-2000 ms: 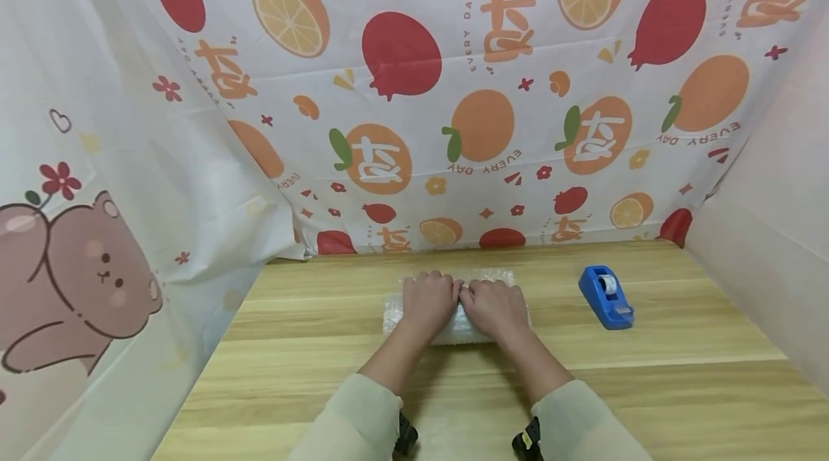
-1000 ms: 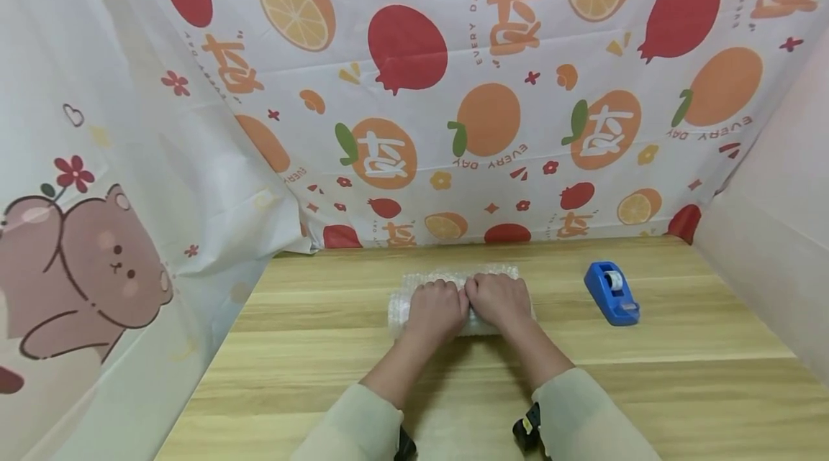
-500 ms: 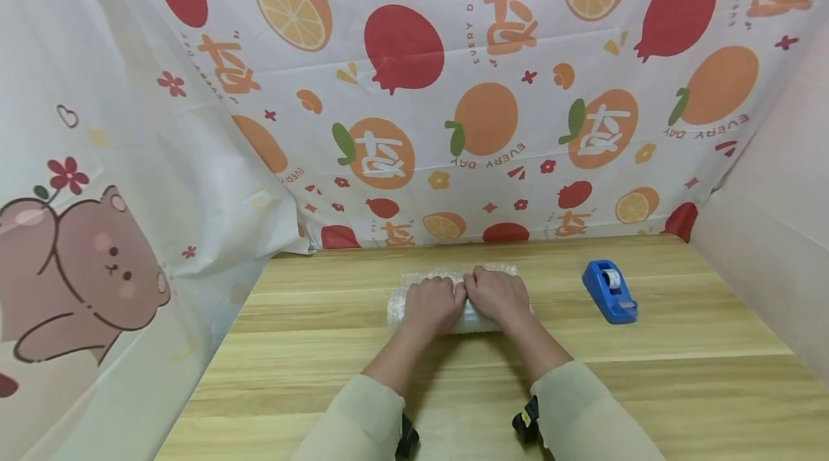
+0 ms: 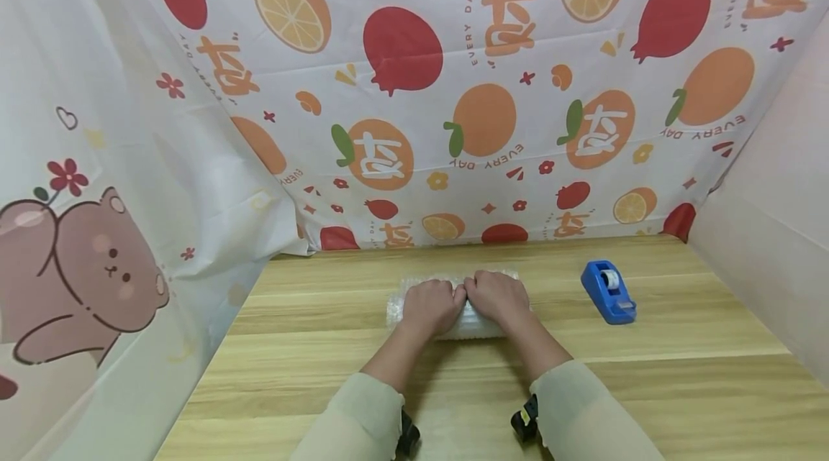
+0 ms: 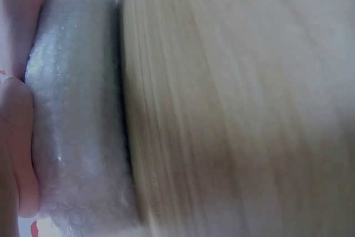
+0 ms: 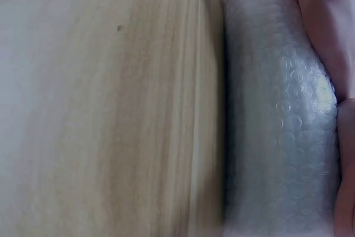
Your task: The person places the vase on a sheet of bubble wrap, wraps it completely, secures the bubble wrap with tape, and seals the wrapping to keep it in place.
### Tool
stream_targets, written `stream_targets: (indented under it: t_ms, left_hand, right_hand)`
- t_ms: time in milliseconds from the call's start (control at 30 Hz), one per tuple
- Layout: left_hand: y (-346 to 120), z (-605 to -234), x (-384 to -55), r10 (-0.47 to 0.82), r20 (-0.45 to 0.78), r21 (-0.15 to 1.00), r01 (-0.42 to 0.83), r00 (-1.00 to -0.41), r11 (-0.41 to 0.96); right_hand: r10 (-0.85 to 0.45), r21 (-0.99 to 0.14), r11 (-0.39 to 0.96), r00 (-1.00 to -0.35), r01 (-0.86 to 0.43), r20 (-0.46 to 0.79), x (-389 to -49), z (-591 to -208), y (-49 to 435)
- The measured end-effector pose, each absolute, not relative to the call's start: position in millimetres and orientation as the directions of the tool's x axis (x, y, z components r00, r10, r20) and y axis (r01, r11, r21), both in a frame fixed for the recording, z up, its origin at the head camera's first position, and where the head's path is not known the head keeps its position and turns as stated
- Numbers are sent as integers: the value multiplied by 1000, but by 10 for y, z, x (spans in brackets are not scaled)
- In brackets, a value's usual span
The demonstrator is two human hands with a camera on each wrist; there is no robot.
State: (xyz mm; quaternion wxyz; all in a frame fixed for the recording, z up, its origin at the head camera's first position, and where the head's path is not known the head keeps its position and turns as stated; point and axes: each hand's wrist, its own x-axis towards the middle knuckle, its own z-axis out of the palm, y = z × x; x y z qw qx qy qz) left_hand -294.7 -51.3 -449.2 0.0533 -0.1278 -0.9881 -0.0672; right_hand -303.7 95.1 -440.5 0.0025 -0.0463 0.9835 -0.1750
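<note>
A roll of clear bubble wrap [image 4: 469,326] lies crosswise on the wooden table. My left hand [image 4: 432,305] grips its left part from above, fingers curled over the far side. Close beside it, my right hand [image 4: 499,297] holds the right part in the same way. The two thumbs come together near the roll's middle. Both wrist views show the bubble wrap [image 5: 80,115] as a thick rounded bundle against the tabletop. The fingertips are hidden behind the roll, and whatever may be inside it cannot be made out.
A blue tape dispenser [image 4: 609,293] with a roll of tape stands to the right of the hands. Behind the table [image 4: 291,367] hangs a fruit-printed curtain [image 4: 414,108]. A bear-printed sheet [image 4: 110,259] borders the left side, and a pale wall [image 4: 764,224] the right.
Over the two seconds my left hand has shifted slightly nearer on the roll. The right hand stays about in place. The bubble wrap roll has barely moved, and the head view has shifted a little.
</note>
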Motion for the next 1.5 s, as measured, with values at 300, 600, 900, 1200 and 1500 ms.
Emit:
stream_targets:
  t_ms: [300, 600, 900, 1200, 1500]
  left_hand:
    - [-499, -4470, -2935, 209, 52, 175, 215, -977, 961]
    - [-465, -4451, -2996, 192, 43, 187, 197, -980, 962]
    - [-450, -4452, -2996, 191, 0, 182, 188, -982, 965]
    - [-460, -4466, -3012, 168, -5, 188, 164, -986, 968]
    - [-509, -4463, -3045, 158, 17, 240, 158, -987, 958]
  right_hand:
    - [-83, -378, 924, -996, -62, -39, -3027, -4429, 976]
    - [-90, -322, 937, -985, -135, 149, -2984, -4432, 1005]
    - [-65, -378, 911, -963, -164, 263, -2926, -4486, 1031]
    - [-95, -278, 945, -960, -170, 264, -2888, -4494, 998]
    - [-146, -315, 924, -961, -217, 233, -2898, -4496, 1026]
